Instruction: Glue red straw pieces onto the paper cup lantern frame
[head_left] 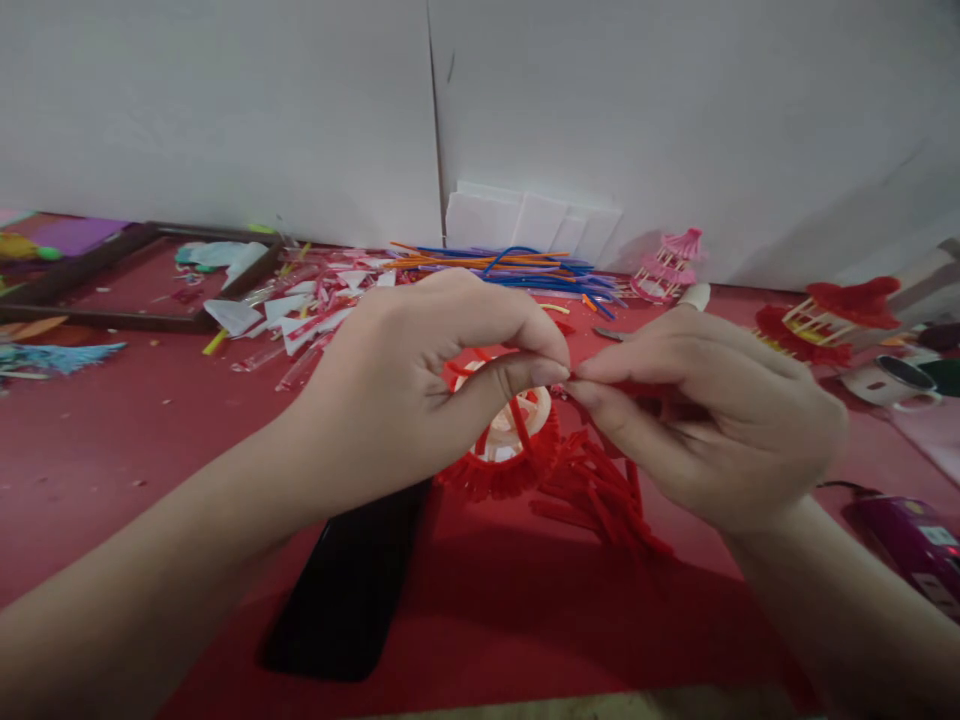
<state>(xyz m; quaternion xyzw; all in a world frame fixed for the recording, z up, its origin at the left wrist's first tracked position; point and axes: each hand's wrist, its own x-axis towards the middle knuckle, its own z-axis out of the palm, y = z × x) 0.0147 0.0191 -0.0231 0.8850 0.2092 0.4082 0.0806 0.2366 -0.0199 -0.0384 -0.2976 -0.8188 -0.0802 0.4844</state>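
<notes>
My left hand (420, 370) is closed in a pinch, with a red pipe cleaner (519, 422) showing below its thumb. Its fingertips meet those of my right hand (705, 410), also pinched. Whatever is between the right fingertips is too small and covered to make out. Below and behind the hands stands a round piece with a pale ring top (529, 410) and a fringed red pipe-cleaner rim (495, 480), partly hidden by my left hand. Beside it, under my right hand, lies a pile of short red pipe-cleaner pieces (600, 500).
A black phone (352, 580) lies in front. Blue and orange pipe cleaners (517, 265) and plastic scraps (307, 310) lie at the back. A pink tiered model (671, 265), a red-roofed model (832, 315), a mug (889, 382) and a purple power strip (911, 545) are rightward; a dark frame (112, 320) is left.
</notes>
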